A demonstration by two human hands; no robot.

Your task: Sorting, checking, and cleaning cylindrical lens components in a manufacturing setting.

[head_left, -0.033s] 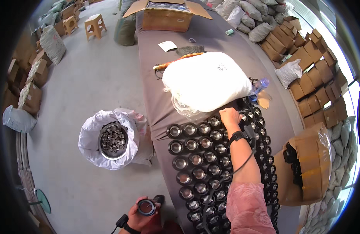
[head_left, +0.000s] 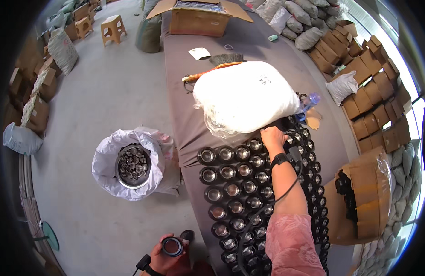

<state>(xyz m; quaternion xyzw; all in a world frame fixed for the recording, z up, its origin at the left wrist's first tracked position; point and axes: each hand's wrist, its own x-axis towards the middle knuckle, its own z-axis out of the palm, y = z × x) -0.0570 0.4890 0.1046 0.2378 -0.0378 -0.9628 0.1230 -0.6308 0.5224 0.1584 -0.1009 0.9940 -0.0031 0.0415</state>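
Black round pieces [head_left: 254,203] already stand rowed; left hand [head_left: 161,263] grasps a similar one [head_left: 172,247], not yet rowed; right hand [head_left: 273,138] has fingers curled, contents hidden.

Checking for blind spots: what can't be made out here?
In the head view:
Anything in the right hand: hidden by the hand itself.
How the left hand grips beneath the dark round piece: hidden by that piece.
Some black round pieces: covered by the right forearm.
What the white bag holds: hidden by its bright skin.
Shiny pieces in the pale sack: too small to count.
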